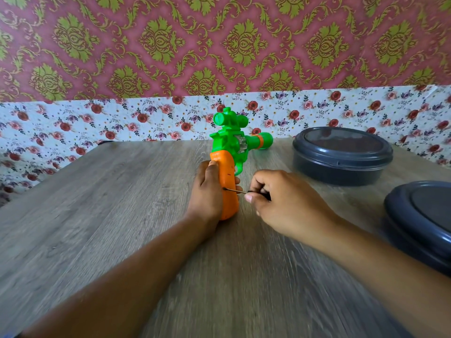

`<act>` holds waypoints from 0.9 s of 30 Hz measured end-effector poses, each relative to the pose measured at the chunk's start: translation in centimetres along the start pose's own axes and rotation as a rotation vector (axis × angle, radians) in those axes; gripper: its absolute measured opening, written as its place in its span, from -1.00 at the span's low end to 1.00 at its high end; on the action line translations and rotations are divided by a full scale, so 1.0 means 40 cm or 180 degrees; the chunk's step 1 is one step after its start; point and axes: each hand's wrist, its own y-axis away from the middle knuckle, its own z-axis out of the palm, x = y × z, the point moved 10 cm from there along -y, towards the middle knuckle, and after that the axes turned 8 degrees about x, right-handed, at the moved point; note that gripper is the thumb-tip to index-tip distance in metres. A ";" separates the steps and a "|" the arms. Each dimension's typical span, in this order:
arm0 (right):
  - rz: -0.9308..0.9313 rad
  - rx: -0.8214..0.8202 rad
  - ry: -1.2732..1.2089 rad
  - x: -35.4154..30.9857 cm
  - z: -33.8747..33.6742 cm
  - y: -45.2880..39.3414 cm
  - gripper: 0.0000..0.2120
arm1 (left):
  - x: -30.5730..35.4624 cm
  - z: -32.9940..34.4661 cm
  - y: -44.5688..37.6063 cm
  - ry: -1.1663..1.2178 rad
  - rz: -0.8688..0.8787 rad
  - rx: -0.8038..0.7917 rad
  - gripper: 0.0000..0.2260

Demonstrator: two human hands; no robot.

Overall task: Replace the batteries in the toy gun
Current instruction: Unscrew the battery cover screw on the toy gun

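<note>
On a grey wood-grain table [97, 215], seen from above by a head-worn camera, a toy gun [231, 152] is held near the middle of the surface. Behind the table, a low band of white paper with red roses [73, 128] is seen, and above it a pink wall covering with a green damask pattern [219, 45]. At the right, two dark grey round lidded containers are placed: one [341, 154] towards the back, the other [422, 220] nearer and cut off by the picture's edge.

The toy gun is made of a green body with a scope on top, a barrel pointing to the right, and an orange grip pointing towards the viewer. The grip is clasped from the left side by the left hand [207, 191], its fingers curled round it and the thumb laid along its top edge. A small screwdriver [246, 192] is pinched between the thumb and curled fingers of the right hand [285, 201]. Its thin metal shaft is held level, with the tip set against the side of the orange grip. Both forearms are stretched forward from the bottom of the view.
</note>
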 end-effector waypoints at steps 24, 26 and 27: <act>0.0499 0.0841 -0.0355 0.005 0.003 -0.009 -0.81 | 0.011 -0.012 0.015 -0.0341 0.0038 0.0256 -0.77; 0.0554 0.0857 -0.0346 0.007 -0.004 -0.011 -0.85 | 0.013 -0.006 0.022 -0.0311 0.0034 0.0261 -0.77; 0.0559 0.0870 -0.0325 0.007 -0.008 -0.010 -0.86 | 0.011 -0.002 0.026 -0.0283 0.0011 0.0252 -0.77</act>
